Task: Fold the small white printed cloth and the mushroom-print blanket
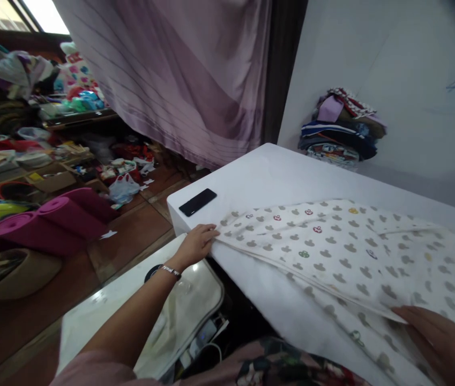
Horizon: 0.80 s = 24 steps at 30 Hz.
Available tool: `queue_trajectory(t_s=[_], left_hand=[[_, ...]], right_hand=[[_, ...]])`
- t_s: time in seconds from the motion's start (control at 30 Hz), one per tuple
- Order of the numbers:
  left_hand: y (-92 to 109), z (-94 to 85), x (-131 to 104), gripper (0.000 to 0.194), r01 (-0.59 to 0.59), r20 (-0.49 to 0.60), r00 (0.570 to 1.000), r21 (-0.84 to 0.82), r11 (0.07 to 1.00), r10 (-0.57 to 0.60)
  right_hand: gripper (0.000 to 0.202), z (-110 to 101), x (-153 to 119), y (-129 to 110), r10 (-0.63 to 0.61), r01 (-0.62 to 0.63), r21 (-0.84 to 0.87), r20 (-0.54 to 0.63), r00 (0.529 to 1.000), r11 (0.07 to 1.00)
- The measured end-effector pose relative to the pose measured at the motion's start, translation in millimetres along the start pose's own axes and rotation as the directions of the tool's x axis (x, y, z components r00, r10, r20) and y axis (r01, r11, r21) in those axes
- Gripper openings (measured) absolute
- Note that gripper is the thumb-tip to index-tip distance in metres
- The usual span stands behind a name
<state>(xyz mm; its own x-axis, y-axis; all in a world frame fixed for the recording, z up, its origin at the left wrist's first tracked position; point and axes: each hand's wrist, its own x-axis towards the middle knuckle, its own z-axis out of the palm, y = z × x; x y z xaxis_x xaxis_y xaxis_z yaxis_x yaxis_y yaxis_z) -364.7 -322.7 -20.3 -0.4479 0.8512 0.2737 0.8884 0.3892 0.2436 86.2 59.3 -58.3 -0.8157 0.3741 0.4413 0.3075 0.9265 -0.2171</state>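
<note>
A white cloth (327, 236) printed with grey mouse-head shapes and a few coloured ones lies folded in layers over a white-covered table (251, 179). My left hand (197, 244), with a bracelet on its wrist, pinches the cloth's far left corner at the table edge. Lower right, my right hand (440, 332) has its fingers at the near folded edge of the cloth; the thumb side seems closed on it, with part of the hand blurred. Beneath the near edge, a lower layer of the cloth hangs toward my lap.
A black phone (198, 202) lies on the table's left corner. Folded clothes (340, 128) are stacked by the wall. Left of the table stands a low white surface (131, 279). Pink rolled mats (54, 217) and clutter fill the floor at left, and a purple curtain (195, 69) hangs behind.
</note>
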Motion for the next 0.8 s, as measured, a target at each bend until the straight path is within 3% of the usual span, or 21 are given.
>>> queue_trajectory(t_s=[0.1, 0.27, 0.4, 0.5, 0.63, 0.73, 0.8], left_hand=[[-5, -3.5, 3, 0.041, -0.013, 0.046, 0.999, 0.019, 1.0, 0.012], [-11, -4.0, 19, 0.042, -0.015, 0.079, 0.997, 0.037, 0.999, 0.012], [-10, -7.0, 28, 0.043, -0.031, 0.091, 0.996, 0.053, 0.998, 0.027], [-10, -8.5, 28, 0.044, -0.063, 0.104, 0.993, 0.062, 0.996, 0.057], [-11, -0.6, 26, 0.041, -0.069, 0.061, 0.996, 0.096, 0.993, 0.063], [-10, 7.5, 27, 0.032, -0.059, -0.01, 0.998, 0.105, 0.993, 0.06], [-8, 8.0, 31, 0.026, -0.048, -0.065, 0.997, 0.039, 0.998, 0.05]], right_hand=[[0.044, -5, 7, -13, -0.105, 0.106, -0.009, 0.056, 0.993, 0.994], [0.034, -37, 37, -35, -0.142, 0.13, -0.208, -0.044, 0.989, 0.969], [0.033, -64, 65, -50, -0.055, 0.037, -0.442, -0.028, 0.998, 0.896], [0.037, -78, 87, -57, 0.033, -0.057, -0.522, -0.055, 0.998, 0.851], [0.035, -91, 123, -63, 0.186, -0.215, -0.372, -0.113, 0.976, 0.903], [0.03, -102, 164, -72, 0.337, -0.341, -0.075, -0.052, 0.94, 0.937], [0.028, -111, 199, -80, 0.395, -0.392, 0.113, -0.001, 0.919, 0.913]])
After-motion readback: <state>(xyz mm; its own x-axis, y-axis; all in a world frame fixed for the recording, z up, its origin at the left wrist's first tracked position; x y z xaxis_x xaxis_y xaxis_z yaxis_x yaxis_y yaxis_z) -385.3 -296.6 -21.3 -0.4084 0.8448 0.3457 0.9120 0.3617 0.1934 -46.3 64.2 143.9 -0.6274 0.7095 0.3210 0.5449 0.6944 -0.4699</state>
